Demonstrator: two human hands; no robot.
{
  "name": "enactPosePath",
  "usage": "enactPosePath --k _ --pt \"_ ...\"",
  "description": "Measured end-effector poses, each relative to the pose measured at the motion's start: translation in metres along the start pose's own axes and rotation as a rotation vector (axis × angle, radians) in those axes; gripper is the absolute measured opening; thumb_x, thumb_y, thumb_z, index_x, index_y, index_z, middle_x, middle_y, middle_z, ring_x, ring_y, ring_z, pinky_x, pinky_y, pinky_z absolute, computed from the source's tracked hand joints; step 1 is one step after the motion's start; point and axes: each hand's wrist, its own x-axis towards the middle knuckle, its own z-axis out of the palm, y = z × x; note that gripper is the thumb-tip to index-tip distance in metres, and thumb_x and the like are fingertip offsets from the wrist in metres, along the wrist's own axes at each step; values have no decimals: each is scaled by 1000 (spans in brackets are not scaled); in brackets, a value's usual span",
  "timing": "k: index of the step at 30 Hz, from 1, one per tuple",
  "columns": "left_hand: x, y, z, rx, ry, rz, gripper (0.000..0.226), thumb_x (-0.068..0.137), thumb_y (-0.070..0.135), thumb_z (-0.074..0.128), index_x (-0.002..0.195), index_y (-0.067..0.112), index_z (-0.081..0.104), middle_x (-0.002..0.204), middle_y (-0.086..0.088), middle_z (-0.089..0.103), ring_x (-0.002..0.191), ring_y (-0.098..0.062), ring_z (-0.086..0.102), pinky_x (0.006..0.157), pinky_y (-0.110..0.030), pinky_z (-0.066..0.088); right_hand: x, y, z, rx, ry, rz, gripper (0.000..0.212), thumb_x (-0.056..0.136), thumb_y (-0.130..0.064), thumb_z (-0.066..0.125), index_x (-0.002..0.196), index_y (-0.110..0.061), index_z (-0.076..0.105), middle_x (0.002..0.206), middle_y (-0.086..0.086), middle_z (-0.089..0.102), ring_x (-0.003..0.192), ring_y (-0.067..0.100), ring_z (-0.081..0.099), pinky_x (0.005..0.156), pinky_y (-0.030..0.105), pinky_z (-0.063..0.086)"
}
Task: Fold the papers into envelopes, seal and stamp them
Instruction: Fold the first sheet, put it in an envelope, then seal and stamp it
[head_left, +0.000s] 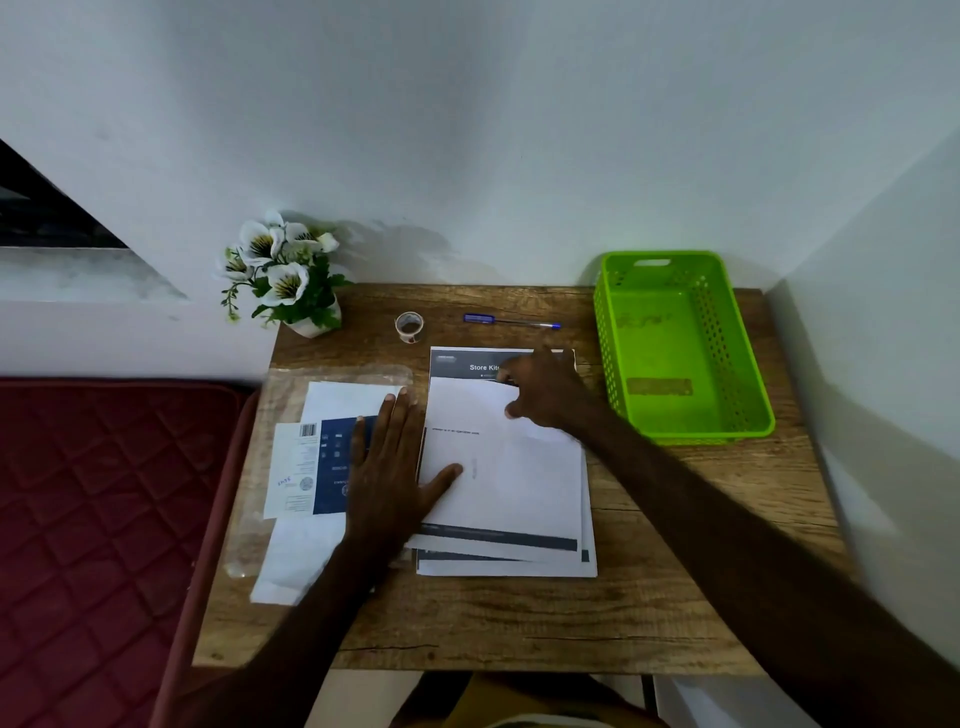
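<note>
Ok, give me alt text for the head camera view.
A left hand lies flat across a paper stack on a wooden desk while the right hand grips its top sheet's far edge.

Potted white flowers (283, 273) at table's (519, 613) far-left corner; maroon mattress (104, 519) beside.

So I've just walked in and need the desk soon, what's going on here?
A person is folding the top sheet of a paper stack on the wooden table. The left hand lies flat across its left edge; the right hand grips the folded-over far edge. Tape roll, pen and green basket sit untouched behind.
</note>
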Motion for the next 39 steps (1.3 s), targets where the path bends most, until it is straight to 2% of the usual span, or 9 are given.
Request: enactPosePath --k 6,10,12,15,17,23,28,34,39 --pt "6 6 -2 -33 81 87 78 100 60 42 158 10 29 168 -10 22 157 -22 14 125 -57 16 5 5 -11 -29 198 -171 24 87 -28 70 109 -21 78 117 11 68 117 32 57 99 41 41" --pt "12 9 -5 -40 115 80 77 101 57 44 159 11 26 169 -10 21 158 -21 13 126 -56 12 -2 4 -2 -52 308 -194 30 95 -28 61 113 -7 73 124 14 65 115 33 60 90 42 52" --pt "14 9 -5 -39 112 79 76 101 56 43 160 12 25 169 -10 20 158 -22 14 126 -55 11 -12 3 8 -116 436 -243 26 96 -23 60 106 -3 73 126 17 64 113 35 63 77 41 56" --pt "14 8 -5 -44 122 94 73 101 52 44 160 13 25 169 -10 20 158 -23 14 127 -54 11 -29 4 26 -194 675 -371 11 84 -9 71 92 -1 76 111 20 71 97 37 70 62 41 61" --pt "13 8 -5 -38 134 115 71 101 47 47 159 12 27 168 -11 22 158 -23 13 126 -55 13 -35 7 44 -205 756 -396 17 82 -5 75 99 -1 76 115 21 71 101 38 70 71 42 61" --pt "5 12 -2 -21 193 153 61 101 39 51 154 10 39 161 -14 38 154 -29 27 124 -58 19 -51 17 83 -253 786 -478 30 99 -8 63 127 3 66 142 22 58 127 39 60 105 47 50" --pt "-4 11 7 -29 186 212 55 101 36 51 150 10 48 159 -14 42 150 -32 34 121 -62 23 -49 25 101 -222 731 -501 32 100 -7 61 130 1 64 149 22 51 136 40 51 105 52 48" --pt "-7 8 21 -5 -37 145 59 107 42 28 160 17 29 170 -5 18 157 -27 13 126 -55 13 -48 30 113 -173 656 -467 37 100 -11 56 135 -1 61 154 20 45 142 37 45 108 53 45" --pt "-11 10 24 -12 -96 113 62 107 46 23 162 18 21 171 -3 12 158 -24 6 127 -53 10 -49 33 117 -149 637 -462 40 102 -17 49 136 0 60 153 20 47 141 34 47 113 52 40"
